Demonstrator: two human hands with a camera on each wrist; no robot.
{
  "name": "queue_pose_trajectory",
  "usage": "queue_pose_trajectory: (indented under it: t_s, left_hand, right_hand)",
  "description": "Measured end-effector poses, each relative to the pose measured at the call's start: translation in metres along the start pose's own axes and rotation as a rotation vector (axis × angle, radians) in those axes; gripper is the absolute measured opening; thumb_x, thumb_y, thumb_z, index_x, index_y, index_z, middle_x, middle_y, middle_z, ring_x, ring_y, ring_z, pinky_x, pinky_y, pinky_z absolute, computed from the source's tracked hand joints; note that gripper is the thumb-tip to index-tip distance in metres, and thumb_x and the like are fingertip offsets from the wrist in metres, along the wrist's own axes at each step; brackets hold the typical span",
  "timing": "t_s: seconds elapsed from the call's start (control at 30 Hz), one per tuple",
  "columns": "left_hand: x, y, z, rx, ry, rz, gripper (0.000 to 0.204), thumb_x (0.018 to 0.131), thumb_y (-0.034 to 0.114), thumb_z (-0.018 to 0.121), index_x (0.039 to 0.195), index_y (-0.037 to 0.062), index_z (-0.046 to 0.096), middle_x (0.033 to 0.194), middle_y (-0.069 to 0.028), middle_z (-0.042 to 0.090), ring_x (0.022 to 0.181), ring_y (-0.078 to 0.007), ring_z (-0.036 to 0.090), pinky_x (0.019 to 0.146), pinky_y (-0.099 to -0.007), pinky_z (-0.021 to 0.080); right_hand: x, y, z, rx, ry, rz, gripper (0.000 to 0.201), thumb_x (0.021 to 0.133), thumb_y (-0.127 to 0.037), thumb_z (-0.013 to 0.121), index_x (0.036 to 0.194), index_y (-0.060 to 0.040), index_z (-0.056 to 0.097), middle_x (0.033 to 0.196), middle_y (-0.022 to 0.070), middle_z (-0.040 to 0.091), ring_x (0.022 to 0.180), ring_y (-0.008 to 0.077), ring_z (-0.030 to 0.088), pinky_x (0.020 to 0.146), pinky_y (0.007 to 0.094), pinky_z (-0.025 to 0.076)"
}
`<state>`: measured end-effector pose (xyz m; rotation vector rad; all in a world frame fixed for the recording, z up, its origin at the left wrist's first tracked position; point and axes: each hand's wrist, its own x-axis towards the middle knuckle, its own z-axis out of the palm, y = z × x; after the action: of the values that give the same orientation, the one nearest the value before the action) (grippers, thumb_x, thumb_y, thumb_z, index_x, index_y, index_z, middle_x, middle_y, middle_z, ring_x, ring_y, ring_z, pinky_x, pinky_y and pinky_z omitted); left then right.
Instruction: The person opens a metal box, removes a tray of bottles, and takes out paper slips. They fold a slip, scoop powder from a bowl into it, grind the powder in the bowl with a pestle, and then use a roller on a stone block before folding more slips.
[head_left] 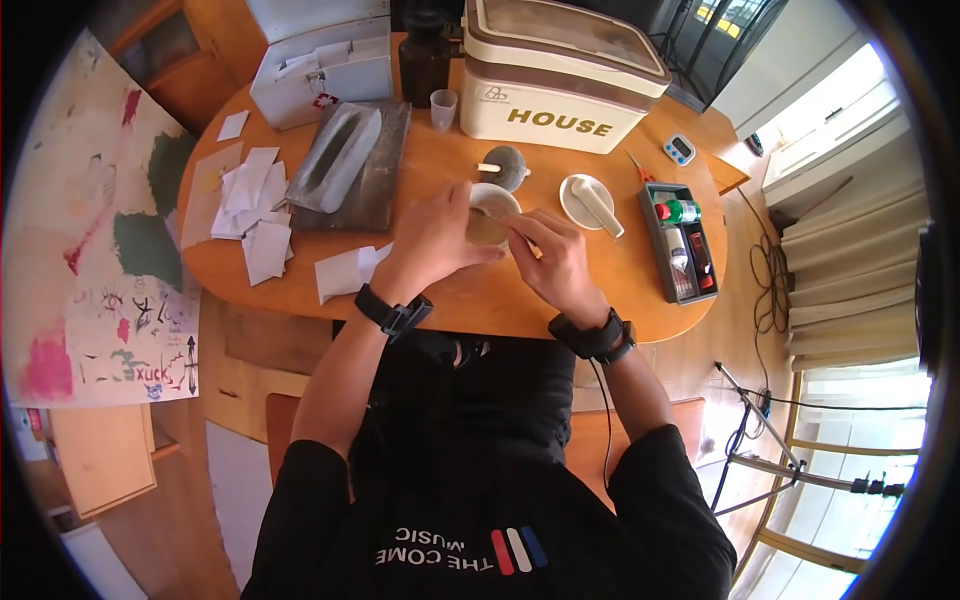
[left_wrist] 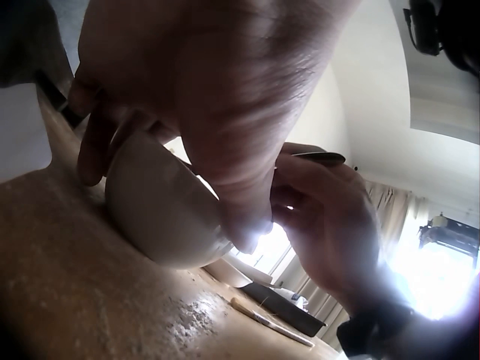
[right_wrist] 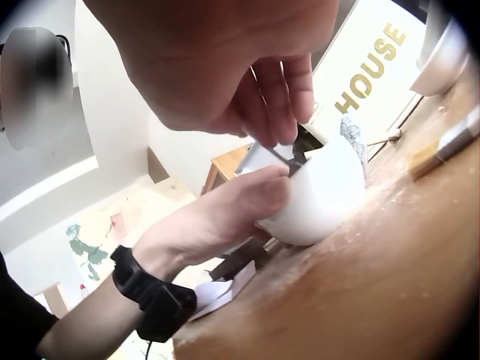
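A white bowl (head_left: 502, 190) with greyish-brown contents stands near the front of the wooden table, tilted in both wrist views. My left hand (head_left: 435, 240) grips it, thumb at the near rim and fingers round the far side. Over the right side of the bowl, my right hand (head_left: 555, 258) pinches a thin metal utensil (left_wrist: 322, 158). Its rounded handle end sticks out above the fingers in the left wrist view. The lower part reaches into the bowl, where the wall and fingers hide its tip.
Behind the bowl sits a dark grey round object (head_left: 503, 166), before a cream box (head_left: 560, 95) marked HOUSE. To the right are a white dish (head_left: 577, 212) and a grey tray (head_left: 656, 250) of bottles. Paper pieces (head_left: 250, 195) and a grey slab (head_left: 340, 150) lie left.
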<state>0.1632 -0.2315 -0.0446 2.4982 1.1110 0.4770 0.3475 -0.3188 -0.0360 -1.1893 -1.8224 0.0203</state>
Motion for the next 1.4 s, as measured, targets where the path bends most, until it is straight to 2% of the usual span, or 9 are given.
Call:
queue_pose_trajectory:
  t_s: [0.13,0.33,0.37,0.6,0.7,0.83,1.03,1.17,1.4]
  left_hand:
    - [0.001,0.002,-0.003,0.000,-0.035,-0.020,0.096,0.071,0.053,0.089,0.139,-0.0026,0.051,0.125,-0.0225,0.067,0.113,-0.0400,0.067,0.093,-0.0475,0.055]
    - [0.001,-0.003,-0.001,-0.048,0.020,0.026,0.092,0.071,0.054,0.089,0.136,-0.0010,0.053,0.124,-0.0216,0.068,0.109,-0.0404,0.068,0.091,-0.0478,0.055]
    - [0.001,-0.001,-0.002,-0.049,0.019,0.019,0.090,0.072,0.053,0.089,0.135,-0.0008,0.054,0.123,-0.0215,0.068,0.109,-0.0403,0.068,0.091,-0.0479,0.055]
    - [0.000,-0.001,-0.001,-0.018,0.013,0.014,0.086,0.072,0.051,0.089,0.133,-0.0001,0.056,0.121,-0.0213,0.068,0.108,-0.0390,0.068,0.091,-0.0468,0.054]
    - [0.002,-0.001,-0.003,-0.042,-0.006,0.012,0.085,0.071,0.050,0.089,0.132,0.0014,0.057,0.119,-0.0209,0.070,0.108,-0.0387,0.068,0.091,-0.0464,0.054]
    - [0.002,-0.001,-0.002,-0.041,0.001,-0.014,0.084,0.070,0.049,0.090,0.131,0.0023,0.058,0.117,-0.0212,0.071,0.108,-0.0397,0.069,0.091,-0.0468,0.055]
    - [0.003,0.005,-0.008,-0.047,-0.038,-0.030,0.087,0.070,0.049,0.089,0.134,-0.0005,0.056,0.119,-0.0224,0.070,0.108,-0.0414,0.069,0.092,-0.0476,0.055]
    - [0.003,0.001,-0.001,0.003,0.008,0.000,0.090,0.071,0.049,0.088,0.138,-0.0014,0.054,0.121,-0.0217,0.070,0.110,-0.0410,0.068,0.093,-0.0471,0.055]
    - [0.004,0.003,-0.007,-0.026,-0.066,-0.017,0.090,0.072,0.052,0.087,0.136,-0.0012,0.054,0.124,-0.0209,0.068,0.111,-0.0382,0.068,0.094,-0.0458,0.055]
  right_hand:
    - [0.005,0.000,-0.006,-0.033,-0.043,-0.096,0.023,0.081,0.006,0.074,0.103,-0.0011,0.073,0.083,0.0120,0.071,0.071,0.0299,0.066,0.063,0.0397,0.054]
    - [-0.004,-0.019,-0.030,0.089,-0.070,0.106,0.014,0.086,0.008,0.074,0.099,0.0025,0.074,0.085,0.0144,0.072,0.076,0.0292,0.070,0.068,0.0354,0.055]
    - [-0.005,-0.017,-0.030,0.109,-0.091,0.111,0.014,0.087,0.004,0.073,0.100,0.0011,0.073,0.082,0.0140,0.070,0.072,0.0313,0.066,0.064,0.0398,0.053]
    - [0.007,0.002,-0.026,-0.166,-0.050,-0.066,0.015,0.085,0.004,0.074,0.098,-0.0003,0.071,0.080,0.0117,0.067,0.072,0.0305,0.065,0.064,0.0414,0.051]
    - [-0.002,-0.002,-0.023,-0.157,-0.090,-0.125,0.015,0.084,0.005,0.074,0.097,-0.0002,0.070,0.081,0.0109,0.067,0.073,0.0304,0.065,0.068,0.0415,0.051]
    - [-0.010,-0.017,-0.024,-0.006,-0.029,-0.033,0.017,0.082,0.007,0.074,0.097,-0.0002,0.070,0.081,0.0121,0.068,0.073,0.0322,0.064,0.071,0.0411,0.051]
    - [-0.002,-0.001,-0.005,-0.018,0.043,0.030,0.019,0.081,0.006,0.074,0.099,-0.0018,0.071,0.082,0.0122,0.068,0.076,0.0325,0.065,0.074,0.0414,0.051]
    - [0.000,-0.010,-0.006,-0.034,-0.100,-0.194,0.025,0.074,0.004,0.075,0.097,-0.0028,0.070,0.084,0.0103,0.067,0.078,0.0310,0.066,0.079,0.0401,0.051]
    - [-0.004,-0.004,-0.014,-0.036,-0.008,-0.046,0.019,0.079,0.005,0.074,0.096,-0.0012,0.070,0.076,0.0115,0.066,0.069,0.0326,0.063,0.067,0.0421,0.049]
